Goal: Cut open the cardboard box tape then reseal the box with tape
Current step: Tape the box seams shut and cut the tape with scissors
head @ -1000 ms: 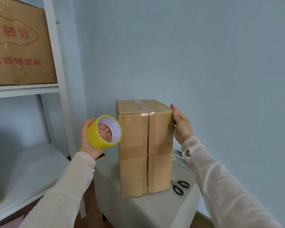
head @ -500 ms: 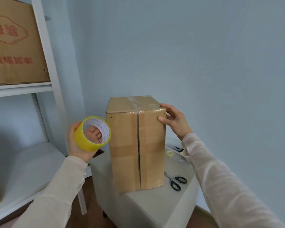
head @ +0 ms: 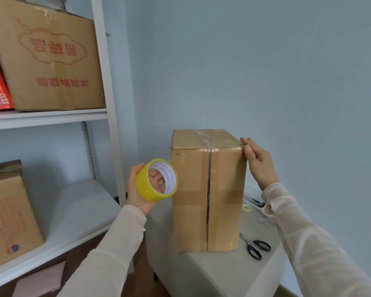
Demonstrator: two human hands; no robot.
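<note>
Found cardboard box (head: 208, 189) upright on pale stool (head: 212, 269), flaps closed, contents unseen, with dark slit (head: 208, 200) down near face, judged cut tape awaiting reseal; noted right hand (head: 260, 166) steadying its top right edge with straight fingers (head: 247, 147), left hand (head: 135, 189) gripping yellow tape roll (head: 147, 189) just left, fingers curled through core.

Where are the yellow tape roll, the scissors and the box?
yellow tape roll (head: 145, 189), head view, outer yellow band.
scissors (head: 253, 247), head view, black handles.
box (head: 191, 200), head view, front face.
</note>
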